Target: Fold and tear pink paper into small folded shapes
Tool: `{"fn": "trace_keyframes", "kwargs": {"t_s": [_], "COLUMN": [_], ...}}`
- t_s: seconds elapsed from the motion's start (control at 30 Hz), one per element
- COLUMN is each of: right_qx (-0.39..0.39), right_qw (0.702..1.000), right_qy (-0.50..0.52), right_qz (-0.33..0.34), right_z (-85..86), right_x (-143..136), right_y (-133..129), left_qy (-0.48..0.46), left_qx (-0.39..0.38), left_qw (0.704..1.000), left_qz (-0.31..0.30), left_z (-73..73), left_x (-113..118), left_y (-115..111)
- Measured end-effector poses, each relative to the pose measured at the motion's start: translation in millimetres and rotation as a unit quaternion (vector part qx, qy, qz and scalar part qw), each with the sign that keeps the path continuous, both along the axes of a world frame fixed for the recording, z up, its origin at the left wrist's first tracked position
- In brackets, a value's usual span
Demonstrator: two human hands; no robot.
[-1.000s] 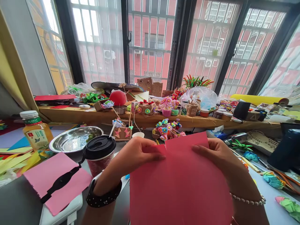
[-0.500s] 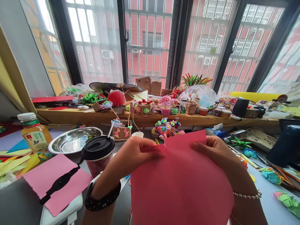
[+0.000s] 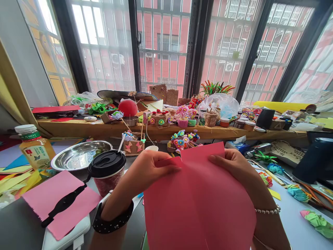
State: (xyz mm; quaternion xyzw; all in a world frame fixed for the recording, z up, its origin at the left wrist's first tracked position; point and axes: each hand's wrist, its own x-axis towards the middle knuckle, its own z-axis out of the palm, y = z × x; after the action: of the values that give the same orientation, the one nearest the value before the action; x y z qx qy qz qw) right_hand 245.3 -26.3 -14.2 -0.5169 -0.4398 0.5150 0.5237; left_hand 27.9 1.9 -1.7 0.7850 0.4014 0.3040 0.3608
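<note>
Clock positions are taken from the centre of the red sheet (image 3: 197, 205), with 12 o'clock toward the window. The left hand (image 3: 152, 170), at 10 o'clock, is closed in a pinch on the sheet's upper edge, thumb on the near face. The right hand (image 3: 232, 166), at 2 o'clock, pinches the upper right corner in the same way. A short split in the upper edge lies between the hands. The sheet is smooth, matte and bowed on its right side. It is held above the grey table (image 3: 136, 222).

At 9 o'clock: pink sheet (image 3: 41, 198), ragged along one edge, crossed by a black strap (image 3: 66, 203). Between 9 and 10: paper cup (image 3: 109, 181) with black plastic lid; polished metal dish (image 3: 66, 158); clear bottle (image 3: 39, 152) of amber liquid. The bottle's label print is too small to read reliably. Near 12: multicoloured yarn flowers (image 3: 183, 139).
</note>
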Motion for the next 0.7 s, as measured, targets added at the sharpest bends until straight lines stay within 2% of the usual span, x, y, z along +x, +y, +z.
{"fn": "trace_keyframes", "kwargs": {"t_s": [0.13,0.23,0.3,0.47,0.7], "right_qx": [0.024,0.044,0.058,0.090,0.094], "right_qw": [0.999,0.994,0.992,0.986,0.986], "right_qy": [0.010,0.024,0.048,0.095,0.082], "right_qz": [-0.047,-0.093,-0.100,-0.100,-0.110], "right_z": [-1.6,-2.3,-2.4,-2.4,-2.4], "right_x": [1,4,5,0,1], "right_y": [-1,0,0,1,1], "left_qy": [-0.076,-0.189,-0.238,-0.231,-0.246], "left_qx": [-0.023,-0.056,-0.055,-0.070,0.008], "left_qw": [0.996,0.978,0.966,0.970,0.958], "left_qz": [0.032,0.067,0.080,0.040,0.149], "left_z": [4.0,6.7,6.7,2.9,-0.9], "left_x": [-5,-12,-16,-12,2], "left_y": [0,2,4,8,0]}}
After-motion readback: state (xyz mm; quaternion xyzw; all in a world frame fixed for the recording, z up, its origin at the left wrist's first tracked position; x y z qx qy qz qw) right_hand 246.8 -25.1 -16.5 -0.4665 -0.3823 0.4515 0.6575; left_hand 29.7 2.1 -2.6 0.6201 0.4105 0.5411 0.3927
